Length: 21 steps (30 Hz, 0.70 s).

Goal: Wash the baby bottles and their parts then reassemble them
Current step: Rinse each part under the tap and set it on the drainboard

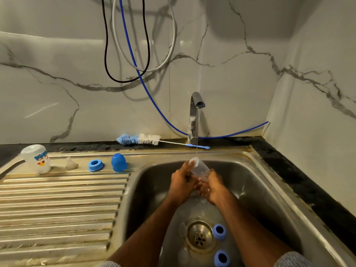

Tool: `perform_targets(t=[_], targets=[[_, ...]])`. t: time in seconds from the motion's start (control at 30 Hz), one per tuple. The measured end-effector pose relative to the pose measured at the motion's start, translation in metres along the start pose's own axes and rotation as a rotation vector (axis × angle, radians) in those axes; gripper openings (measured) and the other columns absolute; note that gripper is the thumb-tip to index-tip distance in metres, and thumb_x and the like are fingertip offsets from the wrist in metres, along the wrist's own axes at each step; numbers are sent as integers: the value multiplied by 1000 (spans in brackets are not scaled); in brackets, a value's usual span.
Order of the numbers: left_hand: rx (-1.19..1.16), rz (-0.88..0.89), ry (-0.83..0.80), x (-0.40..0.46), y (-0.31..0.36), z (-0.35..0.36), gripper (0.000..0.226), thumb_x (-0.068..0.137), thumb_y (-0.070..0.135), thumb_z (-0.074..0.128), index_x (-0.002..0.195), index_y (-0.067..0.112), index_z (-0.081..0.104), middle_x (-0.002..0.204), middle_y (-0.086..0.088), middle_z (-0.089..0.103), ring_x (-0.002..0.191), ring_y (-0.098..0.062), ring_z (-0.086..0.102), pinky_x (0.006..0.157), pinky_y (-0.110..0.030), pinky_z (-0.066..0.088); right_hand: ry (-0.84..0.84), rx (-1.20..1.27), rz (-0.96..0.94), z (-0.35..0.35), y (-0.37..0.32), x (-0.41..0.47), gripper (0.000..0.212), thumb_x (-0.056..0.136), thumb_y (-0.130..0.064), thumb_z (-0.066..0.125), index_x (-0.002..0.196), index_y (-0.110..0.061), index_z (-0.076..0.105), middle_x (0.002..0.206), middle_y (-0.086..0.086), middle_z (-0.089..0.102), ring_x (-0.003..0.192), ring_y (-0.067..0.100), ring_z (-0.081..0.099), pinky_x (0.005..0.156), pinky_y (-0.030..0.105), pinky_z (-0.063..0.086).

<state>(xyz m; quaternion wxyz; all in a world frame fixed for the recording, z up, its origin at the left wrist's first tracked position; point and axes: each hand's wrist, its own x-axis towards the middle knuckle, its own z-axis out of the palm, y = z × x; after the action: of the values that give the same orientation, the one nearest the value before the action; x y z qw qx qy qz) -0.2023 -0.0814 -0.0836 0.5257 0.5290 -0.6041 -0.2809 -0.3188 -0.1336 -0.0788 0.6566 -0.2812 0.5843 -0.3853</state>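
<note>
So we've got two bare forearms in view, nothing on the wrists. Down at the bottom edge we can just see grey heathered knit sleeves (290, 260) pushed up near the elbows. Can't tell about rings, too blurry.

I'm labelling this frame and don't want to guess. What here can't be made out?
Head view only:
- Clear bottle: its lower end is hidden by the left hand and right hand.
- Right hand's fingers: blurred by running water.
- Lower blue ring in the sink: cut off by the frame's bottom edge.
- Print on the upturned bottle: too small to read.
</note>
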Motion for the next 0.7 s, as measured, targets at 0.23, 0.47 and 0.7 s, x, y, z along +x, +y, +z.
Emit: perform_targets(t=[0.23, 0.47, 0.7], targets=[[168, 48, -40, 3, -6, 1, 61, 100, 8, 57, 154, 27, 36, 143, 1, 54, 126, -10, 58, 103, -30, 53, -91, 179, 7, 1, 1, -3, 50, 105, -51, 40, 104, -7, 64, 70, 11, 70, 70, 24, 66, 64, 36, 55], [-11, -174, 74, 6, -16, -11, 52, 104, 32, 52, 152, 17, 38, 135, -8, 61, 118, -21, 65, 98, -38, 56, -115, -2, -200, 7, 1, -6, 35, 106, -47, 38, 103, -20, 60, 90, 15, 72, 74, 21, 66, 67, 34, 54], [-343, -540, -32, 2, -6, -14, 56, 101, 60, 42, 119, 10, 57, 75, -8, 63, 56, -15, 60, 51, -29, 49, -188, -136, -365, 9, -1, -2, 37, 101, -49, 49, 136, -37, 44, 123, 6, 63, 104, 26, 69, 83, 44, 61]])
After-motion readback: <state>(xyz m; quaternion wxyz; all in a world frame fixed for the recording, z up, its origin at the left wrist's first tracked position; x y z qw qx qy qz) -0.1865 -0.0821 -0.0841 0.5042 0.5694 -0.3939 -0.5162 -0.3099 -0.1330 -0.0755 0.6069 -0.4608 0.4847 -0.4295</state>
